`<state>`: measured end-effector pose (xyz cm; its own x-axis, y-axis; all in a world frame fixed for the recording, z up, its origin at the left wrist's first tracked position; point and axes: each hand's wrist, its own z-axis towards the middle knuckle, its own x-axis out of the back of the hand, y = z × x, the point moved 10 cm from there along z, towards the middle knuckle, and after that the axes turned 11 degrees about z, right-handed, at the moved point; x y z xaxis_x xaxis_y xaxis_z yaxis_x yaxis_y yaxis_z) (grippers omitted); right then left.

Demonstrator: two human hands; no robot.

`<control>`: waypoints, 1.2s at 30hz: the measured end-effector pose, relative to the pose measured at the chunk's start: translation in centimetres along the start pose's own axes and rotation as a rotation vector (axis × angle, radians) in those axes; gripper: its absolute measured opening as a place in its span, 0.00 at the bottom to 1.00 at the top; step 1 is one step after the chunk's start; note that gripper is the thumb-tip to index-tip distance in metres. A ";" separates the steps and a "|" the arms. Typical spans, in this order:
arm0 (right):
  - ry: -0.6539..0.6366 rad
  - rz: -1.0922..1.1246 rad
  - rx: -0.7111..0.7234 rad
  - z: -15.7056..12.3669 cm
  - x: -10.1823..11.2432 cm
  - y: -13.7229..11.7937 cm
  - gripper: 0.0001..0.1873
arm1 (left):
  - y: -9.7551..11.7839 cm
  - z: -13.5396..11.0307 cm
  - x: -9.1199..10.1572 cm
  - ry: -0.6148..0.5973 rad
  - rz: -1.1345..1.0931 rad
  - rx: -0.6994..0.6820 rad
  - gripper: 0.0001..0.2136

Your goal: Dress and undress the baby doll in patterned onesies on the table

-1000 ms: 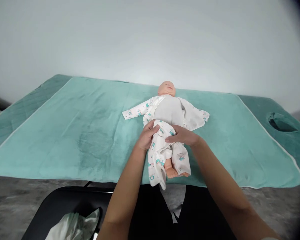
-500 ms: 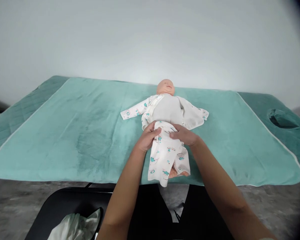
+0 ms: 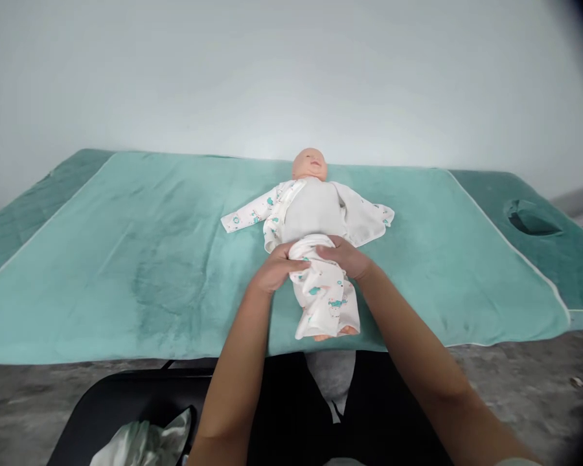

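A baby doll lies on its back, head away from me, its feet near the table's front edge. White baby pants with teal prints cover its legs, and the toes show below the cuffs. My left hand is closed on the left side of the waistband, thumb on top. On the other side, my right hand pinches the waistband, its thumb also over the cloth. An open printed baby shirt is spread under the doll's torso, which is pale grey; the far sleeve tips reach out to both sides.
A teal cloth covers the massage table, whose right end has an oval hole. At the lower left, a black chair holds crumpled white and green cloth. A pale wall stands behind.
Both hands have drawn the pants higher and straighter on the doll. The left-hand pant leg, hanging loose before, now lies over its leg with toes showing. The view has shifted slightly.
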<state>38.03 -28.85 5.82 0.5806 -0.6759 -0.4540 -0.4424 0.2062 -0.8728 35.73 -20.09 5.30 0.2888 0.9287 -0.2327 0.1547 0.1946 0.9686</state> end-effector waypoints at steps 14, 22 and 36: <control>-0.104 0.089 0.007 -0.5 -1.3 -0.6 0.26 | 0.5 0.7 0.7 0.102 0.064 -0.049 0.27; -0.115 -0.149 0.057 -0.9 -0.1 -2.6 0.22 | 4.4 -3.1 -3.5 0.276 0.248 -0.007 0.18; -0.356 -1.371 -0.030 -2.5 -4.4 -1.0 0.12 | -2.9 -16.7 -10.1 0.768 -0.499 0.130 0.16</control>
<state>34.23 -27.85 9.18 0.6918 -0.1122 0.7133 0.5928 -0.4758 -0.6498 16.55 -24.81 6.27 -0.5382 0.7103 -0.4537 0.2106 0.6346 0.7436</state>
